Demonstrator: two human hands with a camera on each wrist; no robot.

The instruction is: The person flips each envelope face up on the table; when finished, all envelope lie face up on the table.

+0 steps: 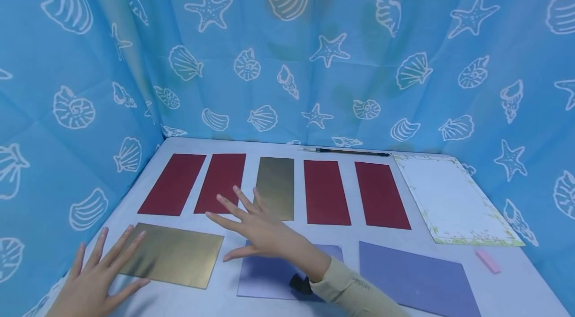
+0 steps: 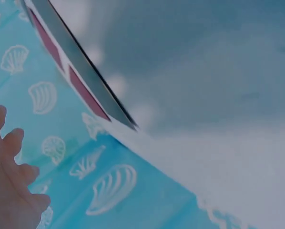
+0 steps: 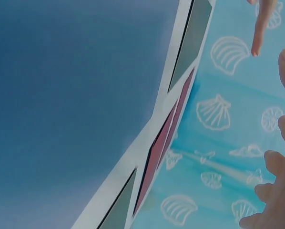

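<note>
In the head view my left hand (image 1: pixel 92 279) spreads its fingers over the left end of a gold rectangular card (image 1: pixel 179 257) at the front left. My right hand (image 1: pixel 265 232), fingers fanned out and pointing left, hovers between that card and a purple card (image 1: pixel 265 277); nothing is in its grasp. Its fingertips overlap a red card (image 1: pixel 222 177) and the corner of an upright gold card (image 1: pixel 276 187) in the back row. Both wrist views catch spread fingers at the edge, the left hand (image 2: pixel 11 181) and the right hand (image 3: pixel 278 186), holding nothing.
More red cards (image 1: pixel 172 182) (image 1: pixel 327 192) (image 1: pixel 382 194) fill the back row. A second purple card (image 1: pixel 418 277) lies front right, near a pink eraser-like block (image 1: pixel 488 261) and a bordered white sheet (image 1: pixel 458 197). A brush (image 1: pixel 350 151) lies along the back. Shell-patterned blue curtains (image 1: pixel 287 57) surround the table.
</note>
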